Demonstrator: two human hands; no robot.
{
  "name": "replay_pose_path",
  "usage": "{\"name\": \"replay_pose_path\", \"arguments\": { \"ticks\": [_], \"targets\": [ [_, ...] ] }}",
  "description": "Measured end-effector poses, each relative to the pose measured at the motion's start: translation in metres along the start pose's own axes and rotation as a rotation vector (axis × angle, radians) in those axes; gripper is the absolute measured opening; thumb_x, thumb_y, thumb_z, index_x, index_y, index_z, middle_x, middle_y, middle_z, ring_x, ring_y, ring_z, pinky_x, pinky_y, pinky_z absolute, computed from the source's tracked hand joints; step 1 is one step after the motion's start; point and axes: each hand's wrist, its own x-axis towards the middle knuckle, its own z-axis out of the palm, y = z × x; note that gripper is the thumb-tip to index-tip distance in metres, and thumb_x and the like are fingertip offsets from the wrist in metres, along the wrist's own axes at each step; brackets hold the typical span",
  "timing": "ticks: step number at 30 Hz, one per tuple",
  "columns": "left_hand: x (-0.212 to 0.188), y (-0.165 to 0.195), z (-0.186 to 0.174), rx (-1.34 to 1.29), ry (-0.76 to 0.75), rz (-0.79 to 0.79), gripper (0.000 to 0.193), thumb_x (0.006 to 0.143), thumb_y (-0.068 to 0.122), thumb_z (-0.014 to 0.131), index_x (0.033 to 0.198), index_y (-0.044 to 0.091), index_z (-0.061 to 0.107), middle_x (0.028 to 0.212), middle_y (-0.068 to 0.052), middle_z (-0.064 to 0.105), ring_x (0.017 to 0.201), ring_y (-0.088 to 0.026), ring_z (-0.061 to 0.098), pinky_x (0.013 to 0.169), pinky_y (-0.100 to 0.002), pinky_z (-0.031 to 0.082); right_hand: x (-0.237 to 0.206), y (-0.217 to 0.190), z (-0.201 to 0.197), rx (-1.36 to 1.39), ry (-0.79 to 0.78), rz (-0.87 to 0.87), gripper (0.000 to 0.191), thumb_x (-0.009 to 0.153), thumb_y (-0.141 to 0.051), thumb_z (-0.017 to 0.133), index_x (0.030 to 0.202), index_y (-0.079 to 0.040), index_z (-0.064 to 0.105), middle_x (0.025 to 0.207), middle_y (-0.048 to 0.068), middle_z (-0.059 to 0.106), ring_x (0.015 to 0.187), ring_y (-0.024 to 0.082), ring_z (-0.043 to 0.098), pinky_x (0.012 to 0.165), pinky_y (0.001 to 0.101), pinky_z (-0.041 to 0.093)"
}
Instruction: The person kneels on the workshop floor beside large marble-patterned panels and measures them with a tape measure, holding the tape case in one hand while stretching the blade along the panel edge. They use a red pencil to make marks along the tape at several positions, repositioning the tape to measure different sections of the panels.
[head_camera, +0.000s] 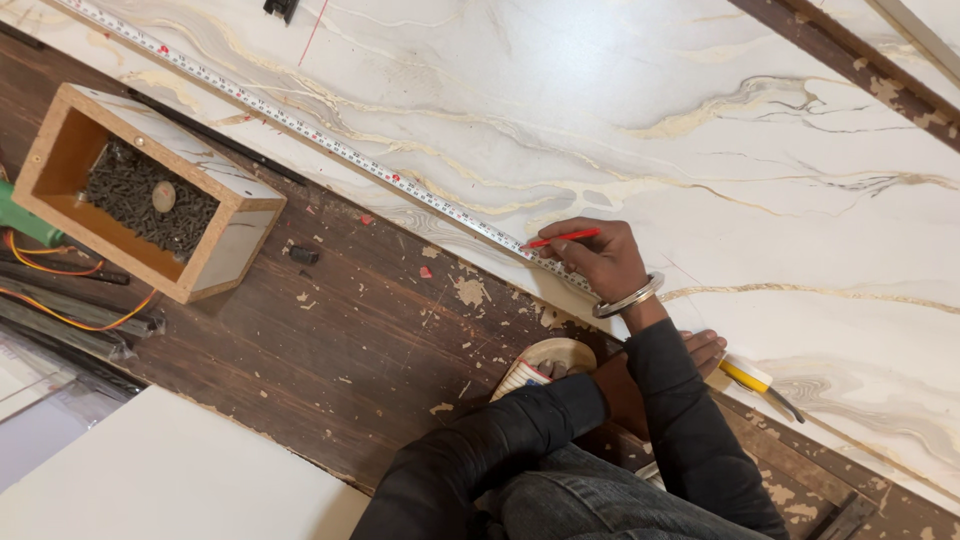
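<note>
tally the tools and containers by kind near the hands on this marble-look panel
Red pencil, held in the right hand: 1
Steel measuring tape blade stretched along the white marble-look panel: 1
Yellow tape case by the left hand: 1
Open wooden box of dark screws: 1
Total: 4

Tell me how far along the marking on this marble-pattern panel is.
Done: the tape measure lies stretched along the panel edge. In hand: the right hand holds a red pencil at the tape; the left hand steadies the tape case. No finished mark is visible.
</note>
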Motion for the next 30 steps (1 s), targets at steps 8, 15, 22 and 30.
{"name": "replay_pose_path", "arguments": {
  "ticks": [8, 15, 22, 30],
  "targets": [
    [-0.004, -0.001, -0.001, -0.106, -0.075, -0.03, 0.094, 0.09, 0.056, 0.053, 0.16, 0.0, 0.025, 0.172, -0.017, 0.024, 0.161, -0.026, 0.023, 0.132, -0.039, 0.023, 0.002, -0.002, -0.016, 0.054, 0.043, 0.007, 0.018, 0.095, 0.001, 0.063, 0.106, 0.003, 0.076, 0.092, 0.016, 0.079, 0.076, 0.014, 0.076, 0.058, 0.0248, 0.056],
    [0.002, 0.001, -0.004, -0.049, 0.008, -0.019, 0.099, 0.087, 0.058, 0.056, 0.16, 0.0, 0.025, 0.172, -0.017, 0.023, 0.161, -0.026, 0.022, 0.132, -0.039, 0.023, -0.004, 0.001, -0.013, 0.006, 0.07, 0.056, 0.018, 0.095, -0.001, 0.061, 0.104, 0.003, 0.076, 0.088, 0.013, 0.079, 0.072, 0.012, 0.074, 0.053, 0.0234, 0.053],
    [-0.001, 0.001, -0.003, -0.158, -0.085, -0.076, 0.103, 0.084, 0.059, 0.059, 0.161, 0.0, 0.024, 0.172, -0.017, 0.022, 0.162, -0.026, 0.021, 0.132, -0.039, 0.023, -0.005, 0.001, -0.025, 0.023, 0.102, 0.089, 0.018, 0.094, 0.001, 0.061, 0.098, 0.005, 0.077, 0.081, 0.016, 0.077, 0.065, 0.013, 0.073, 0.051, 0.0234, 0.052],
    [-0.001, 0.0, 0.007, -0.159, 0.028, -0.08, 0.107, 0.08, 0.061, 0.063, 0.159, -0.003, 0.028, 0.17, -0.019, 0.027, 0.159, -0.028, 0.026, 0.131, -0.038, 0.025, -0.008, 0.0, -0.025, -0.031, 0.106, 0.165, 0.018, 0.091, 0.001, 0.059, 0.095, 0.004, 0.077, 0.082, 0.013, 0.079, 0.068, 0.012, 0.075, 0.048, 0.0225, 0.051]
  ]
}}
